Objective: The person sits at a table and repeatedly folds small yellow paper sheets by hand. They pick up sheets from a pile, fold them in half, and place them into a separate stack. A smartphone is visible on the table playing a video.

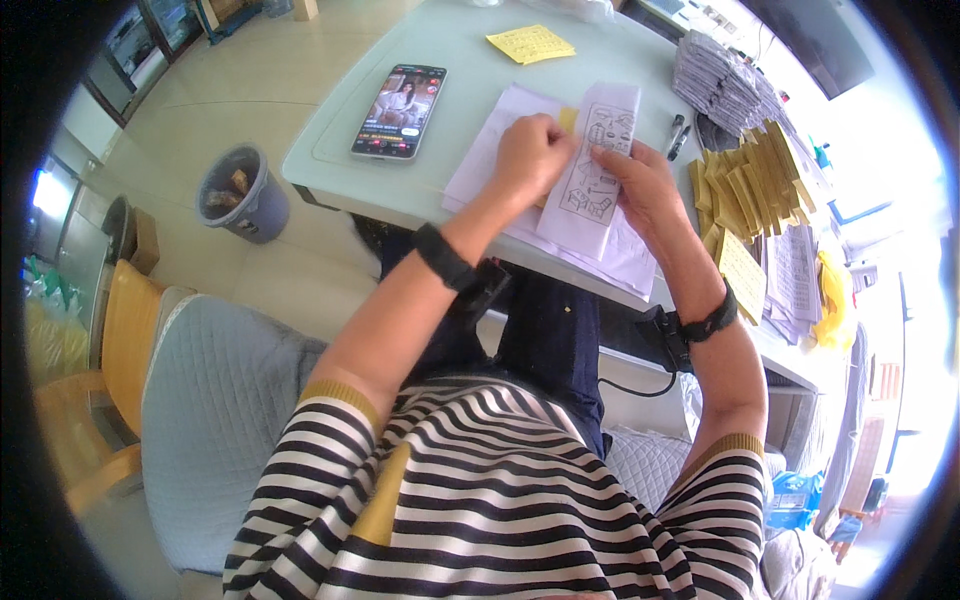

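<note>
My right hand (646, 182) grips a folded white paper sheet (574, 202) with printed line drawings, its thumb on the front and its fingers behind. Close to the sheet's left edge, my left hand (529, 157) is curled; its fingertips are partly hidden, so whether it pinches anything is unclear. A small piece of yellow paper (568, 118) shows between the hand and the sheet. Beneath both hands lies a stack of white paper sheets (480, 169) on the pale glass-topped table (322, 142). A smartphone (400, 112) with a lit screen rests left of the stack.
Yellow slips with writing (531, 43) lie at the back. On the right are two black pens (678, 139), yellow folded paper bundles (750, 180), wrapped stacks (724, 82) and printed sheets (791, 277). A lined bin (244, 193) and a padded chair (217, 420) stand left.
</note>
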A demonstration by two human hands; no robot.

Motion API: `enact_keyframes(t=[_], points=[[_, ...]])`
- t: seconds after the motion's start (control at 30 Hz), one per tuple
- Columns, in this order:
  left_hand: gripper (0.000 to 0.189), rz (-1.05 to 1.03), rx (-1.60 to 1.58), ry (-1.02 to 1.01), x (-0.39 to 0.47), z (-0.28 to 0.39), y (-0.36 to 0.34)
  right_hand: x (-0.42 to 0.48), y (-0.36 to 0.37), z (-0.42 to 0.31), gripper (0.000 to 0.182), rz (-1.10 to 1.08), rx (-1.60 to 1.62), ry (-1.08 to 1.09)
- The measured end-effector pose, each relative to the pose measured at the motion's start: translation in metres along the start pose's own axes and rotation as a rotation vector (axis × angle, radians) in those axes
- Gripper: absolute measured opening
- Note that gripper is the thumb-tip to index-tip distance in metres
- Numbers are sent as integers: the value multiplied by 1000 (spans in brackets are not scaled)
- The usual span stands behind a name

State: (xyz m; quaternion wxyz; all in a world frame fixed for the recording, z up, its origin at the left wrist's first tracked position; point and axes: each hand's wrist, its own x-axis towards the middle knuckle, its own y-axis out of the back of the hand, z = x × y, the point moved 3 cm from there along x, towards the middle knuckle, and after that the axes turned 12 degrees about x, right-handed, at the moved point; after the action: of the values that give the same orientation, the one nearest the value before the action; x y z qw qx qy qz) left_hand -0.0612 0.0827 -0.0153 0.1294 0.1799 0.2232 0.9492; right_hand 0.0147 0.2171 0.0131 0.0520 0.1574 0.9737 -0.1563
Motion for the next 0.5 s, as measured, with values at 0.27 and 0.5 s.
enact_keyframes(t=[0.27, 0.5], points=[[50, 49, -256, -12, 7, -14, 77, -42, -34, -78, 30, -81, -301, 339], [36, -258, -554, -131, -12, 10, 87, -51, -25, -91, 34, -121, -257, 358]])
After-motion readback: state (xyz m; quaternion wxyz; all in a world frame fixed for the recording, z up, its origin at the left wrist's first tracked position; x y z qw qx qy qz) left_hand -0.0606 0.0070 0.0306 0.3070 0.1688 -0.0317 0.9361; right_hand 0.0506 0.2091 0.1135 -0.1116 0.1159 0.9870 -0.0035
